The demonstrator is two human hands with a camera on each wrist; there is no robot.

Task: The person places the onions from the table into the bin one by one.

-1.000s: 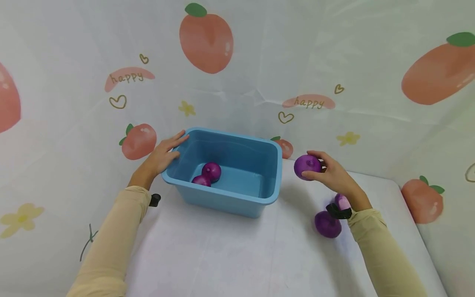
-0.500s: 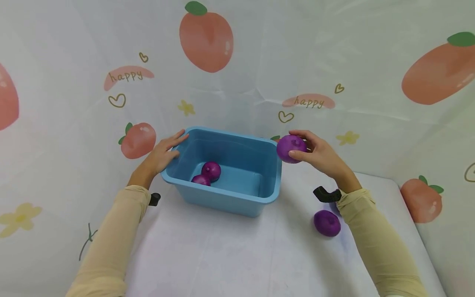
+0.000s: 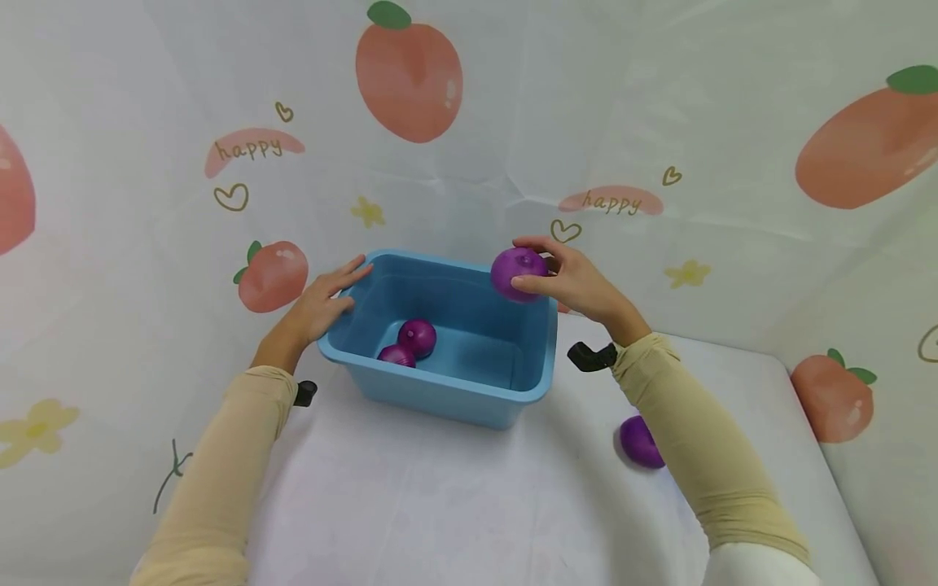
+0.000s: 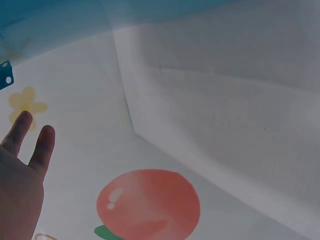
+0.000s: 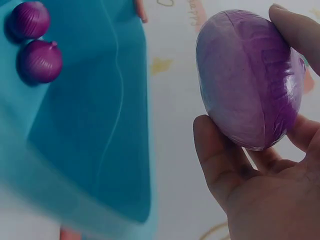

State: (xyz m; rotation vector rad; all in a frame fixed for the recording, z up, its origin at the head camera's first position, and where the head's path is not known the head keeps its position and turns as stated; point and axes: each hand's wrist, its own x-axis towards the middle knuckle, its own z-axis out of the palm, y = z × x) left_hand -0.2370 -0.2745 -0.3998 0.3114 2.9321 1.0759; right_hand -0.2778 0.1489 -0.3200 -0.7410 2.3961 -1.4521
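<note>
My right hand (image 3: 575, 281) holds a purple cabbage (image 3: 517, 274) above the right back part of the blue plastic bin (image 3: 440, 395). In the right wrist view, thumb and fingers press on opposite sides of the cabbage (image 5: 250, 80), whose surface shows leaf-like seams. At the bin's left rim, my left hand (image 3: 315, 309) rests with fairly straight fingers. Two of its fingers (image 4: 42, 147) stick out straight in the left wrist view. Inside the bin lie two purple onions, one round onion (image 3: 417, 338) against another onion (image 3: 398, 356), towards the left.
Another round purple vegetable (image 3: 640, 442) lies on the white tabletop (image 3: 440, 505) at the right, partly hidden by my right forearm. A fruit-printed white sheet (image 3: 469, 187) rises behind the bin. Black straps (image 3: 592, 356) sit on the wrists.
My right hand has carried the purple cabbage left and upward, from beside the bin to over its right back rim. The left hand and the bin have stayed in place.
</note>
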